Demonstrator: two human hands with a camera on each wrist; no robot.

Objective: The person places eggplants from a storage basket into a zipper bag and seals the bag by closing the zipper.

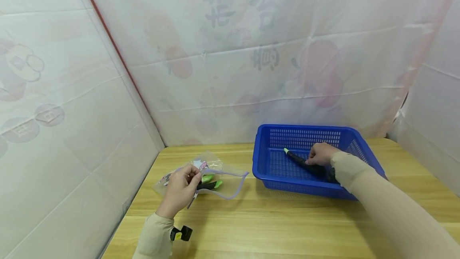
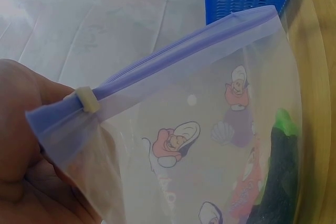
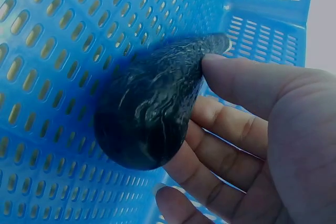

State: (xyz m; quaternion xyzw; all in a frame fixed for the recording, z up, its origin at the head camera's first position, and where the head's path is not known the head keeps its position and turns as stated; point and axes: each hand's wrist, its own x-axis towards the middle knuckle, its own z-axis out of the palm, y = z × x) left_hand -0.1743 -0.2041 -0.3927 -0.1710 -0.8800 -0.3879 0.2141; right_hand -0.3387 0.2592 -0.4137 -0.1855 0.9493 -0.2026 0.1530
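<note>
Item: one dark, glossy eggplant (image 3: 144, 108), lying slantwise in a blue slotted basket (image 1: 305, 186). Right hand (image 1: 322, 154): grip drawn in, thumb and fingers pinching the eggplant from opposite sides. Handling, in my judgement: squeeze evenly, as the skin looks slick; support the fat end, likely the heavier. Left hand (image 1: 183, 187): grip pinched at the slider (image 2: 88, 99) end of a clear printed zip bag (image 2: 194, 45); best kept steady, mouth spread. Bag contents: green-capped eggplants (image 1: 208, 186). Carrier: wooden bench (image 1: 258, 227). Obstacle: the basket's side wall, between eggplant and bag.
</note>
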